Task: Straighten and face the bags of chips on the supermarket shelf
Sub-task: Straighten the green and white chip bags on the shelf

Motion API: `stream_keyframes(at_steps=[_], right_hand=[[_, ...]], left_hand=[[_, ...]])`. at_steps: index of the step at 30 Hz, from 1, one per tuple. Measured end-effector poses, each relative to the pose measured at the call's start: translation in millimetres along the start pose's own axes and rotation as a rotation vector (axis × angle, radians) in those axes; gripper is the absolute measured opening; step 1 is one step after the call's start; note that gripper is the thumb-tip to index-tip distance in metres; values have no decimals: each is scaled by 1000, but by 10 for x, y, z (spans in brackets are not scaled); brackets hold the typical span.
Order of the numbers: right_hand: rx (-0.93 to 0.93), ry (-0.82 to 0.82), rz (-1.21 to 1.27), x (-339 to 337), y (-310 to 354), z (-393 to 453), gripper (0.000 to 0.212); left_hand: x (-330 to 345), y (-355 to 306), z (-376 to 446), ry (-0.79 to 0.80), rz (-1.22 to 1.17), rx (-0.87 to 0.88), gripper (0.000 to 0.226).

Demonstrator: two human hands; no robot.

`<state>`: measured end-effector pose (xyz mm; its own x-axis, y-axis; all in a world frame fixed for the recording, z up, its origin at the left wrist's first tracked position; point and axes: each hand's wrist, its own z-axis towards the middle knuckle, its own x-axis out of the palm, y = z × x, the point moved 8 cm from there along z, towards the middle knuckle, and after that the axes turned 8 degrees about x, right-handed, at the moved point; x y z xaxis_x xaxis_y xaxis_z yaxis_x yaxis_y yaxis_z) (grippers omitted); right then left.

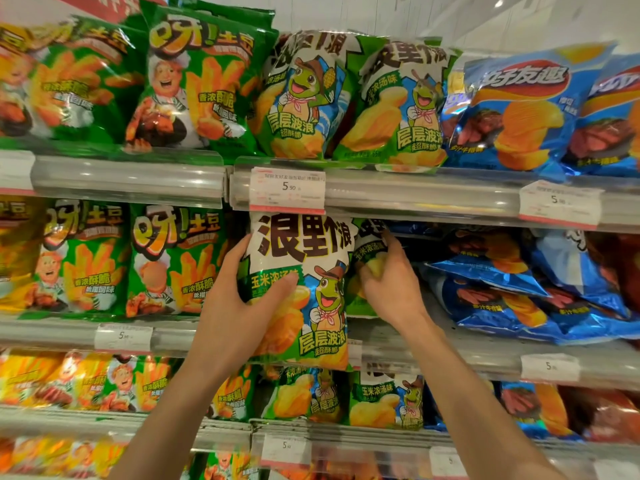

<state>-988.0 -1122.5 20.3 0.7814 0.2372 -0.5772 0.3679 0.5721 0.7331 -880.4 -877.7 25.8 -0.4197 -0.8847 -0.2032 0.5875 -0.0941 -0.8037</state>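
Note:
A green-and-white chip bag with a cartoon frog (pixel 308 271) stands upright at the front of the middle shelf, its face toward me and its bottom hanging over the shelf edge. My left hand (pixel 239 292) grips its left side, thumb across the front. My right hand (pixel 388 282) reaches into the shelf just right of it and holds a second bag of the same kind (pixel 369 244), which sits further back and is partly hidden.
Blue chip bags (pixel 512 292) lie flat and jumbled on the middle shelf to the right. Green fries bags (pixel 173 261) stand upright to the left. The shelf rail (pixel 450 355) carries price tags (pixel 287 190). Shelves above and below hold more bags.

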Motion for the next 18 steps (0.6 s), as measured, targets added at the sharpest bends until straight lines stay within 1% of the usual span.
stream_keyframes(at_steps=[2,4,5,6,9,11,13,16,18], right_hand=[[-73,-35,36,48,27,54,82],[-138,-103,-49,80,-11,139,84],[-147,-107,-111,107,-58,189,86],[-124,-81,-152,141,-131,240,91],[44,16,-183,197,-398,343,105],[164,39,-180,190,-536,368,111],[249,45,-140,193,-609,369,112],[219,-64,-37,170,-569,375,107],[179,-131,52,145,-492,393,108]], left_hand=[[-6,-18,3,3,21,14,75],[-11,-37,6,4,39,22,74],[-12,-39,7,3,44,23,74],[-13,-36,7,3,45,22,74],[-12,-22,-1,2,42,15,75],[-7,-21,-3,3,44,16,74],[-1,-29,-3,2,43,19,75],[3,-33,-4,2,47,17,73],[0,-40,-4,1,48,16,73]])
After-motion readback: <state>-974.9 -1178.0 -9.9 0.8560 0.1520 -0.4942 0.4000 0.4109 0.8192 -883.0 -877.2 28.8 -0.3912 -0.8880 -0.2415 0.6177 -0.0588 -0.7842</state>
